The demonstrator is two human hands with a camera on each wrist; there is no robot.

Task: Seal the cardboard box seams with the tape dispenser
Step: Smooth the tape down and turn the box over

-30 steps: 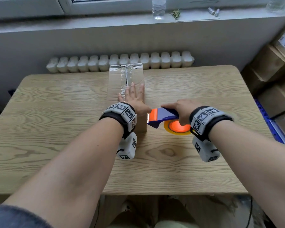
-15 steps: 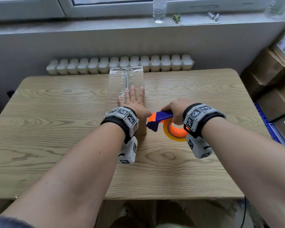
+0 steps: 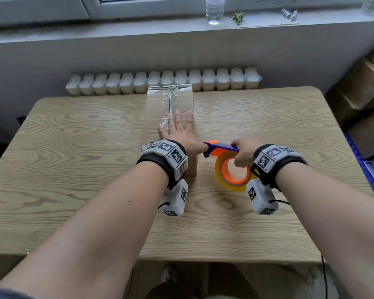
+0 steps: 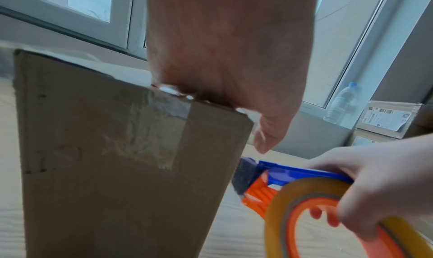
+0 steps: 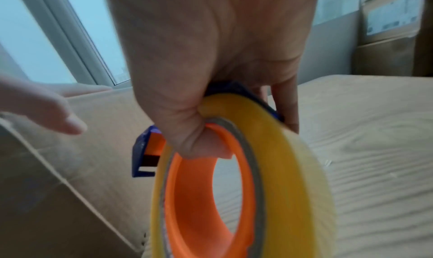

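A long narrow cardboard box (image 3: 158, 117) (image 4: 112, 169) (image 5: 58, 160) lies lengthwise on the wooden table (image 3: 73, 158), with clear tape along its top seam and down its near end. My left hand (image 3: 179, 130) (image 4: 229, 58) presses flat on the box top, fingers straight. Just right of the box's near end, my right hand (image 3: 243, 151) (image 5: 211, 67) grips the blue and orange tape dispenser (image 3: 227, 162) (image 4: 304, 197) (image 5: 211, 178), fingers hooked through its orange core. The yellowish roll hangs upright below the hand, above the table.
A white radiator (image 3: 162, 80) runs behind the table. A plastic bottle (image 3: 214, 9) and small items stand on the windowsill. Stacked cardboard boxes (image 3: 363, 87) fill the right side beyond the table edge. Bare tabletop lies left and right of the box.
My right hand has lifted the dispenser off the table and turned it from lying flat to upright, staying beside the box's near end. The left hand stays pressed on the box.
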